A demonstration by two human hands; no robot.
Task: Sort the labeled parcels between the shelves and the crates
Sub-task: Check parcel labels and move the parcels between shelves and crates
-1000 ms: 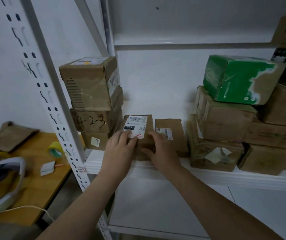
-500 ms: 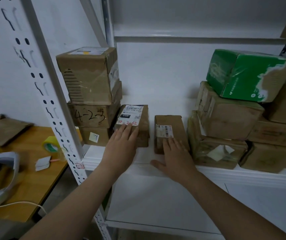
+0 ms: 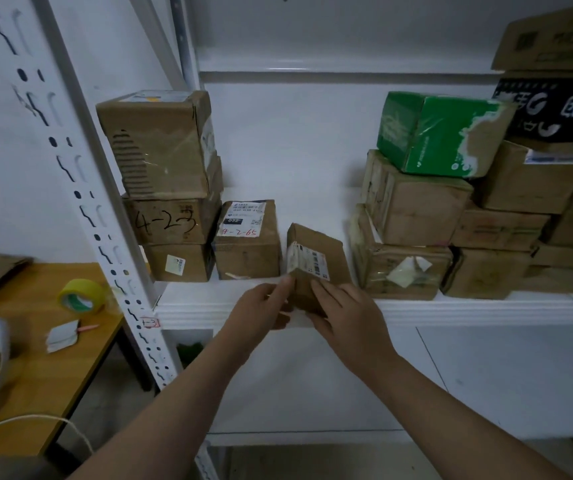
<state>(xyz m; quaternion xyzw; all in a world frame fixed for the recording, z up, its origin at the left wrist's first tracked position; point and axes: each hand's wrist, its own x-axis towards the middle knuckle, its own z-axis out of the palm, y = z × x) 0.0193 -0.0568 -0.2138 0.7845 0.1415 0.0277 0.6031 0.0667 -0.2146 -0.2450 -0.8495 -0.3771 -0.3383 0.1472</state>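
In the head view, you have the small parcel (image 3: 316,261) between both hands at the near edge of the shelf (image 3: 451,310). It is tilted, with its white label turned up toward you; I cannot tell if its far end rests on the shelf. Your left hand (image 3: 260,306) makes a narrow grip, the fingertips pinching the near left corner just beside the label. Your right hand (image 3: 350,317) closes its grip on the near right side, fingers curled over the cardboard. The parcel is between the box marked 4-2-65 (image 3: 247,240) on the left and the stack under the green box (image 3: 440,133) on the right, apart from both. I judge the step in hand is checking the label, to decide between shelf and crate. No crate is in sight, so the next move asks you to read the code first, then to lift the parcel free without knocking the neighbours.
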